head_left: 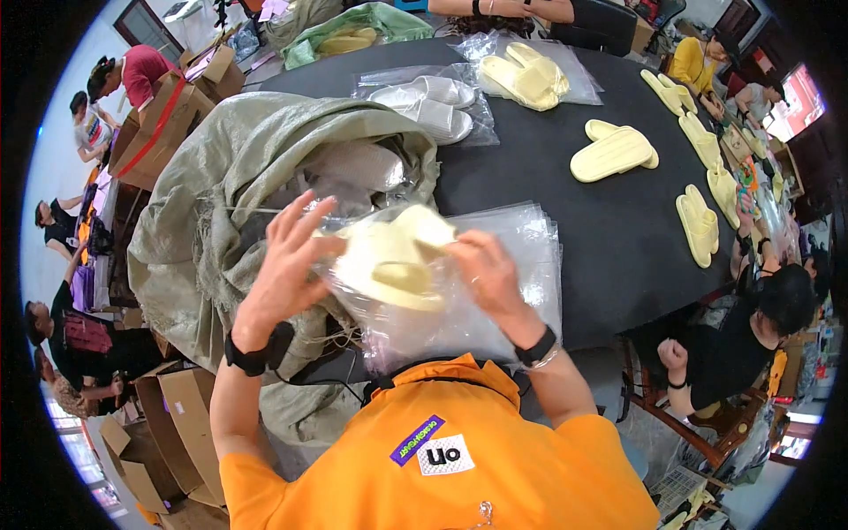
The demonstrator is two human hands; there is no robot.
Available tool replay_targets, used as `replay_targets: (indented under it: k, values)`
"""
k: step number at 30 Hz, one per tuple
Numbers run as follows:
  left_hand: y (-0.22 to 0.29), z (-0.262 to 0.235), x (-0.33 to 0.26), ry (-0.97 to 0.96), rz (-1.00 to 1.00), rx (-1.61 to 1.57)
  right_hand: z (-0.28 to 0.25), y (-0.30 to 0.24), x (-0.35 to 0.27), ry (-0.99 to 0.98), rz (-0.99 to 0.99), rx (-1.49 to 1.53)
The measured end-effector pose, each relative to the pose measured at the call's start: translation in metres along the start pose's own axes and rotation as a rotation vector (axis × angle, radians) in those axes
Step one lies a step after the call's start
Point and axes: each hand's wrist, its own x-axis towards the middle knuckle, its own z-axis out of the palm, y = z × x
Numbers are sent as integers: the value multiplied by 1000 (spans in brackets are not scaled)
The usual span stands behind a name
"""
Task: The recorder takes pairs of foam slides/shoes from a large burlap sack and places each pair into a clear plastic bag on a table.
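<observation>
A pair of pale yellow slippers point(389, 261) is in a clear plastic bag point(397, 331) in front of my chest. My left hand point(291, 261) is at the bag's left side, fingers spread and apart, its thumb side close against the plastic. On the other side, my right hand point(486, 269) is closed on the bag near the slippers. Beneath lies a stack of flat clear bags point(534, 265) on the dark table. Left of the slippers, a large grey-green woven sack point(221, 177) gapes, with bagged whitish slippers point(358, 168) inside.
Bagged white slippers point(433, 106) and bagged yellow slippers point(521, 75) lie farther back on the table point(521, 168). A loose yellow pair point(614, 152) rests to the right, with more along the right edge. Cardboard boxes point(159, 132) stand at left. A co-worker in black point(742, 344) sits at right.
</observation>
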Motion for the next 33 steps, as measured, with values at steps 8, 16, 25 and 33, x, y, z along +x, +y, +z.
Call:
replay_targets:
  k: [8, 16, 25, 33]
  values:
    - [105, 81, -10, -185, 166, -286, -80, 41, -12, -186, 166, -520]
    - [7, 150, -66, -200, -572, -619, -85, 97, -135, -149, 972, -6]
    - [-64, 132, -125, -424, -1120, -975, -43, 110, -162, -182, 1046, -142]
    - [11, 158, -52, -295, -794, -1293, -32, 145, -176, -18, 1140, 115]
